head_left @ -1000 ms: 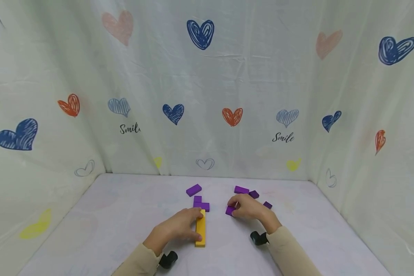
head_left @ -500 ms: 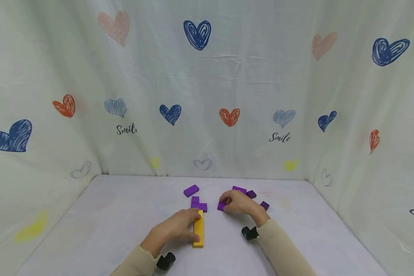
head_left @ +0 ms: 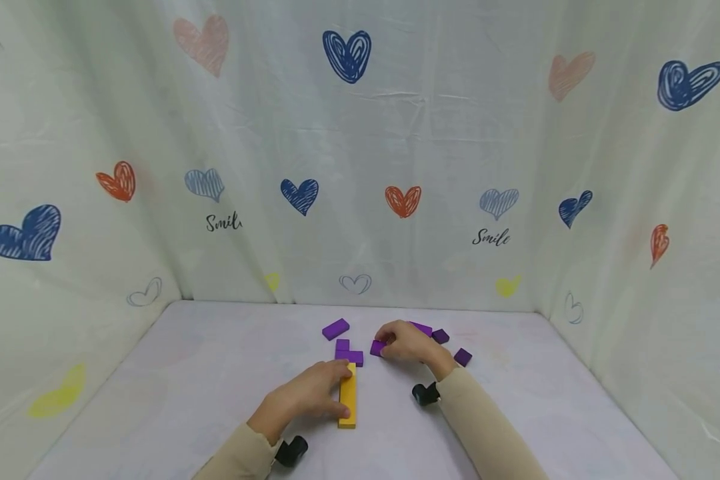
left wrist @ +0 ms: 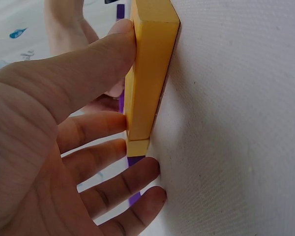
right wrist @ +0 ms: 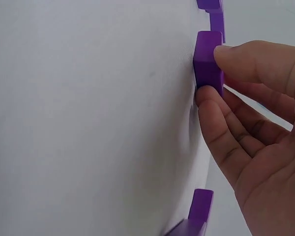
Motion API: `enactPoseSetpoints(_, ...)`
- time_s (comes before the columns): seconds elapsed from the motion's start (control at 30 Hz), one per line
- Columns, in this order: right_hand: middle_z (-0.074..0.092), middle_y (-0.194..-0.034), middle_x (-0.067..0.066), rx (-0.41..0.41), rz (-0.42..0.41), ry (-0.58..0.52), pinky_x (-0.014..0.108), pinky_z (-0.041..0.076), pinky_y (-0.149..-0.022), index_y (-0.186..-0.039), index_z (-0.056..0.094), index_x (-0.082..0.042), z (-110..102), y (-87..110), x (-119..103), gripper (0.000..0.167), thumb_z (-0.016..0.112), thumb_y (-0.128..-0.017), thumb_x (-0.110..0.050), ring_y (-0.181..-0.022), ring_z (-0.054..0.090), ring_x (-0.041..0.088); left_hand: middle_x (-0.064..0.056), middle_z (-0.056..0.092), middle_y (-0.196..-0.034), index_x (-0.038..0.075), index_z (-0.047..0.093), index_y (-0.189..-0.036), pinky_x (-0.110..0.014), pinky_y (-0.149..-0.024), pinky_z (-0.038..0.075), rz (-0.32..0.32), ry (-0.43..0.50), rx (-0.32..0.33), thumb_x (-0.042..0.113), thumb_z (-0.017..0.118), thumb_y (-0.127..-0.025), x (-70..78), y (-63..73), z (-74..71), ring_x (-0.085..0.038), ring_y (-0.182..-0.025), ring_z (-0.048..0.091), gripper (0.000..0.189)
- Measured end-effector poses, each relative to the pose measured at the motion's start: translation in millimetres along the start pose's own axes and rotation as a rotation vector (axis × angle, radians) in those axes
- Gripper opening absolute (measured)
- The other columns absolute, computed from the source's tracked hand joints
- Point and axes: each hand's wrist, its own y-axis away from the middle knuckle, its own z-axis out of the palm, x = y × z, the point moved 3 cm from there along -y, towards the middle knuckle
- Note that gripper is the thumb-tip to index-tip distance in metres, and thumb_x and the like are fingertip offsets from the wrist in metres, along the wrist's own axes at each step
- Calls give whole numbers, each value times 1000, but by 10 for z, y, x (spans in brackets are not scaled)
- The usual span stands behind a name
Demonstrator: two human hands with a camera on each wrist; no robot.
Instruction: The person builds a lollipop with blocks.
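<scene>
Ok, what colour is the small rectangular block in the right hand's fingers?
Plain purple: the small rectangular block shows best in the right wrist view.

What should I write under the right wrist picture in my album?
A right hand pinches a purple block while other purple blocks show at top and bottom.

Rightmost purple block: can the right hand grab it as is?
Probably not: the right hand is occupied, pinching another purple block. Otherwise the way looks free; in the head view, the rightmost purple block lies uncovered.
</scene>
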Motion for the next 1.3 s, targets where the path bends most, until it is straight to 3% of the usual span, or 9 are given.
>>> enactPoseSetpoints(0.3, 63, -95, -5, -21, -41, -5, 35, 53, -82, -107, 71, -16, 44, -128, -56, 24, 71, -84, -11, -87, 56, 17, -5, 48, -141, 14, 56, -132, -50, -109, 33, -5, 0, -11, 44, 80, -74, 3, 6, -8, -29, -132, 40, 69)
enactPoseSetpoints(0.5, 61, -97, -3, -21, -22, -21, 34, 54, -80, -112, 69, -17, 51, -137, -69, 26, 70, -86, -14, -88, 56, 18, -4, 49, -140, 14, 57, -131, -50, -109, 33, -11, 4, -9, 43, 80, -73, 13, 4, -7, -28, -131, 40, 69)
enactPoseSetpoints(1.3, 64, -96, -8, -49, -98, -8, 30, 52, -79, -107, 71, -19, 141, -296, -173, 21, 65, -88, -12, -87, 56, 15, -5, 51, -137, 13, 57, -130, -49, -108, 34, -1, -4, -3, 42, 81, -73, 29, 25, -24, -29, -128, 43, 68)
